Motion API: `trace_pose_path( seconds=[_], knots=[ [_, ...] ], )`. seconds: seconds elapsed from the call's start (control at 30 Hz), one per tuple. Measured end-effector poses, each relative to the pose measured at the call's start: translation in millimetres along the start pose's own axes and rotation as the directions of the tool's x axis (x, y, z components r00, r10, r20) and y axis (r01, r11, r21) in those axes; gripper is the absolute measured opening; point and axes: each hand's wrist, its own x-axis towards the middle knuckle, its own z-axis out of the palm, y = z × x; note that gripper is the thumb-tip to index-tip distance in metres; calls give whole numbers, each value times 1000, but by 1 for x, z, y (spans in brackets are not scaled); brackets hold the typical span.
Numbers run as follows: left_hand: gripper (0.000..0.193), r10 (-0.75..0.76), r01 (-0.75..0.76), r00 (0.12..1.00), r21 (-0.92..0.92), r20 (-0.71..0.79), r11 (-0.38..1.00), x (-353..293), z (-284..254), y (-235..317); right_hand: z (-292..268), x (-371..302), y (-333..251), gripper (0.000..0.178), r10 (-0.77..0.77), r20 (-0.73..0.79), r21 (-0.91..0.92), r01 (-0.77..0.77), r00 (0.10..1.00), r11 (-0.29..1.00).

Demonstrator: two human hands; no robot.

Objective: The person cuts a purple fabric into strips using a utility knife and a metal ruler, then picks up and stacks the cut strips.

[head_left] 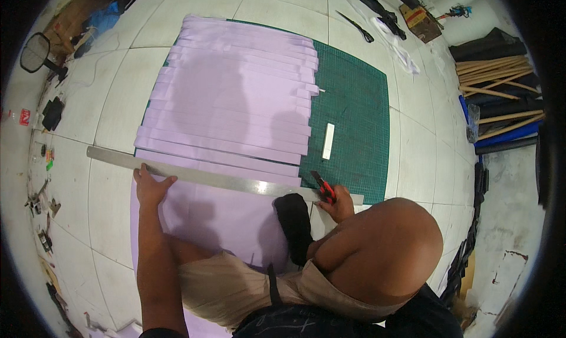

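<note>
A long steel ruler (230,181) lies slightly slanted across light purple sheet material (206,211). My left hand (152,187) is at the ruler's lower edge near its left end, thumb and fingers spread. In my right hand (340,206) is a red and black utility knife (325,189), held by the ruler's right end; its blade side points up and left. Above the ruler, overlapping strips (230,102) of the same purple material lie in rows on a green cutting mat (354,102). My right fingers are partly hidden behind the knife and knee.
A small white bar (328,141) lies on the mat. Beyond it are black scissors (361,31) and a cardboard box (420,22) on the tiled floor. Rolls and wooden sticks (492,72) are stacked at right. My black-covered foot (293,223) rests just below the ruler.
</note>
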Motion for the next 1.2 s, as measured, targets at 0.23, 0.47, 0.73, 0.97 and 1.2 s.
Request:
trace_pose_path(
  seconds=[0.23,0.47,0.73,0.97,1.2],
  knots=[
    [117,-17,17,1000,3,1,1000,-1,2,7,-1,4,12,47,-83,41,-60,85,996,995],
    [117,-22,22,999,22,33,1000,-1,-3,8,-19,17,-8,45,-108,44,-59,111,993,992],
    [116,-12,11,1000,36,19,999,1,6,2,-14,96,-3,39,187,29,751,-145,982,644],
    [117,14,-15,1000,33,24,999,4,9,3,-50,168,3,41,123,-53,265,-105,991,959],
    [119,-6,4,998,21,64,1000,4,4,1,-54,186,25,57,64,100,368,-97,993,925]
  ],
)
